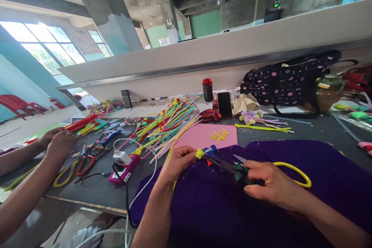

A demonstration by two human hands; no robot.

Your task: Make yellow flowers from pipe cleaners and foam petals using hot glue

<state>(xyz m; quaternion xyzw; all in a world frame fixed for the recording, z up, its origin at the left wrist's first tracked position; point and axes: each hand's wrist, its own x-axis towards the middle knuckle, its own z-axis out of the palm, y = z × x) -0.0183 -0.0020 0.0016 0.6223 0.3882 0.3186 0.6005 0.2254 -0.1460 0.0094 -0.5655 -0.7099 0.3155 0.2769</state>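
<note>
My left hand (180,162) pinches a small yellow fuzzy flower (199,154) of pipe cleaner between thumb and fingers. A yellow stem shows below that hand. My right hand (269,182) is closed around pliers (225,165) with dark green handles, and their tips reach the flower's right side. Scissors with a yellow handle (308,180) show beside and behind my right hand, blades pointing left; whether the hand also grips them I cannot tell. Just behind the flower lies a blue glue gun (210,150), partly hidden. Small yellow pieces (220,135) rest on a pink sheet (192,135).
Purple cloth (215,209) covers the table in front. Many coloured pipe cleaners (171,122) lie behind. A phone (224,105), bottle (207,90) and patterned bag (276,85) stand farther back. At left are a power strip (124,170) with cables and a co-worker's hands (59,143).
</note>
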